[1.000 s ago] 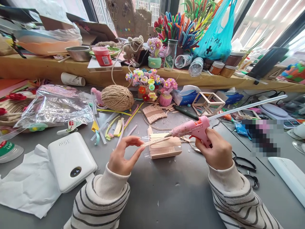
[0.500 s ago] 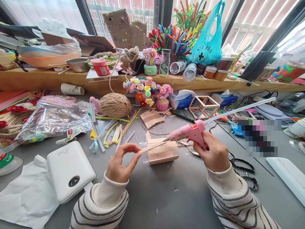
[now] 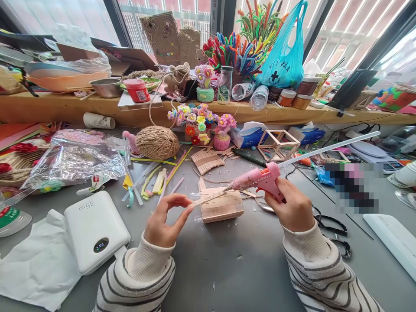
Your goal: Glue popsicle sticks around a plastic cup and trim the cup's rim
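Observation:
My right hand (image 3: 290,206) grips a pink hot glue gun (image 3: 268,180) by its handle, and a long clear glue stick (image 3: 331,148) juts from its back. Between thumb and forefinger, my left hand (image 3: 169,221) pinches one end of a wooden craft stick (image 3: 206,199). The gun's nozzle is at the far end of that stick; whether they touch is hard to tell. Just beneath lies a small block built of craft sticks (image 3: 224,212), with clear plastic showing at its sides.
Left of my hands sits a white power bank (image 3: 97,234) on white paper. Behind are a twine ball (image 3: 157,143), bundled craft sticks (image 3: 208,161) and a wooden cube frame (image 3: 278,145). Black-handled scissors (image 3: 331,225) lie by my right wrist. A white case (image 3: 391,242) is at right.
Both hands stay almost in place. The glue gun has shifted very slightly, its nozzle still at the far part of the craft stick.

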